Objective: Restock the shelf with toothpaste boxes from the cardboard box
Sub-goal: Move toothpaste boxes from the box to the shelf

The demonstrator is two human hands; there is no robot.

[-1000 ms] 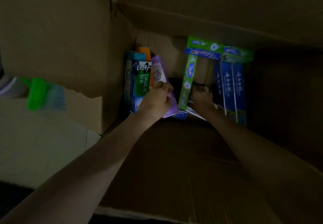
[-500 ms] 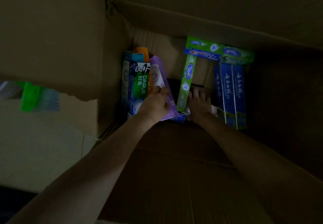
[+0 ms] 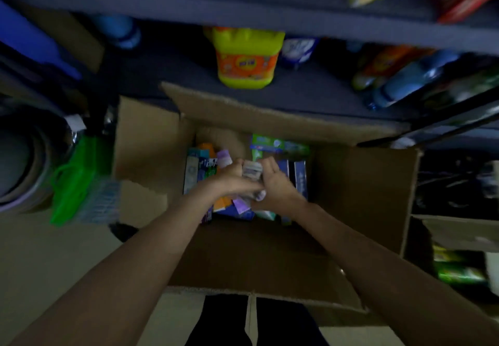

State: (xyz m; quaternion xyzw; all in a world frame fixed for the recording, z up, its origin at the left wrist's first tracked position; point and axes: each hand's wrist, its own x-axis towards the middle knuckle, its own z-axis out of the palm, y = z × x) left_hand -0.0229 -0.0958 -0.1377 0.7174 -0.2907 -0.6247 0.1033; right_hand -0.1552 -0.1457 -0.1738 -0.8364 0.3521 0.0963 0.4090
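While the left hand [image 3: 229, 180] and right hand [image 3: 272, 183] meet over the open brown cardboard box [image 3: 364, 197] on the floor, both seem to clasp a blurred pale toothpaste box [image 3: 252, 174] between them — long axis pointing toward the dark shelf [image 3: 310, 97] beyond — though motion blur hides the exact grip.

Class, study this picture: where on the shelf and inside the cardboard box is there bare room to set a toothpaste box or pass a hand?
Bare shelf board lies left of the yellow jug; right of it, bottles crowd. In the cardboard box, the right side and near floor look bare; the far left, where both hands meet among toothpaste boxes, is packed.
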